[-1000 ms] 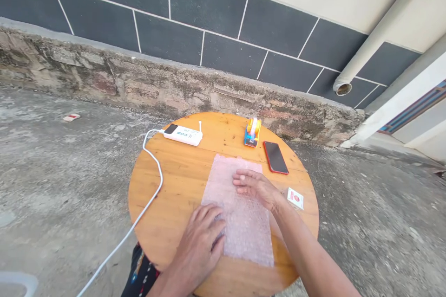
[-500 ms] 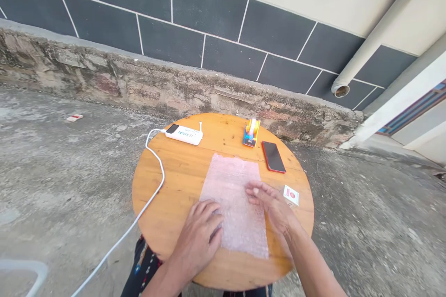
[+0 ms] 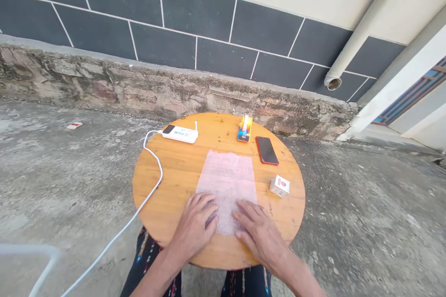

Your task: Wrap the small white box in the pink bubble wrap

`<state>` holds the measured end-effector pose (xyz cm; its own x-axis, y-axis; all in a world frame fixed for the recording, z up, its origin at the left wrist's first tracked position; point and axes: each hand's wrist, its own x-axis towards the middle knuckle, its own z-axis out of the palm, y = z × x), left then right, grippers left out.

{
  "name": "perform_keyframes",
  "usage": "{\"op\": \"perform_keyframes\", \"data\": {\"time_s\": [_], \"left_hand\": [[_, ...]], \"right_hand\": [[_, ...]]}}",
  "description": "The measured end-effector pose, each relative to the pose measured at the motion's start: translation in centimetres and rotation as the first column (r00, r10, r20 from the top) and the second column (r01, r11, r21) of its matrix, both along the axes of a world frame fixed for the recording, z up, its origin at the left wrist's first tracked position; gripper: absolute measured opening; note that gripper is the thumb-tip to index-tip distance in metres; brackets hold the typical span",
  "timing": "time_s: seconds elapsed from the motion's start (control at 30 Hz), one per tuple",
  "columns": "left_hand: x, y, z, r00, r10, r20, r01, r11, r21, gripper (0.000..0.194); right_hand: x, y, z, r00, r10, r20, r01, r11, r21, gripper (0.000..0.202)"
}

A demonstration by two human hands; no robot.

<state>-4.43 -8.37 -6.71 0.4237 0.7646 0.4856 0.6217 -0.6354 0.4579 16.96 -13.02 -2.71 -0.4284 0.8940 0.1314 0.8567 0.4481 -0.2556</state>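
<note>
A pinkish, translucent sheet of what looks like bubble wrap (image 3: 228,174) lies flat on the round wooden table (image 3: 167,195). My left hand (image 3: 198,218) rests on its near left edge, fingers slightly bent and apart. On the near right edge lies my right hand (image 3: 256,227), palm down with its fingers stretched over the sheet. Neither hand grips anything that I can see; the undersides of the fingers are hidden. A small white box (image 3: 279,186) with a red mark stands to the right of the sheet, beyond my right hand.
A tape dispenser (image 3: 245,128) with a yellow wheel stands at the table's far edge. Near it lies a red-edged phone (image 3: 267,150). At the far left is a white device (image 3: 180,133) whose white cable (image 3: 159,176) runs off the table. Behind rises a stone-based wall (image 3: 195,95).
My right hand has come down and nearer to me, from above the sheet's right side onto its near right edge. My left hand stays on the left edge. The view has shifted slightly.
</note>
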Motion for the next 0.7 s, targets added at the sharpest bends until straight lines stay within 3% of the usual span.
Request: {"op": "perform_keyframes", "data": {"time_s": [0.13,0.2,0.33,0.5,0.6,0.7], "left_hand": [[0.1,0.1,-0.1,1.000,0.007,0.025,-0.006,1.000,-0.007,0.021],[0.1,0.1,-0.2,0.999,0.007,0.033,-0.007,1.000,-0.010,0.021],[0.0,0.0,0.1,1.000,0.003,0.014,-0.002,1.000,-0.030,0.023],[0.7,0.7,2.3,0.999,-0.018,-0.030,0.017,0.999,-0.028,0.025],[2.3,2.5,3.4,0.996,-0.073,-0.055,0.074,0.997,0.014,0.036],[3.3,5.1,3.7,0.988,-0.101,-0.116,0.103,0.995,0.016,0.042]], "right_hand": [[5.0,-2.9,-0.4,0.998,-0.053,-0.025,0.055,0.997,0.062,0.024],[6.1,-3.1,-0.2,0.990,-0.114,-0.086,0.125,0.983,0.134,0.023],[3.7,-0.4,0.2,0.980,-0.156,-0.126,0.177,0.968,0.178,0.026],[-1.1,4.7,-0.1,0.989,-0.146,-0.025,0.148,0.975,0.168,0.045],[-1.9,6.1,-1.1,0.987,-0.163,0.003,0.160,0.974,0.161,0.047],[-1.8,6.4,-2.3,0.986,-0.165,0.000,0.162,0.972,0.172,0.046]]}}
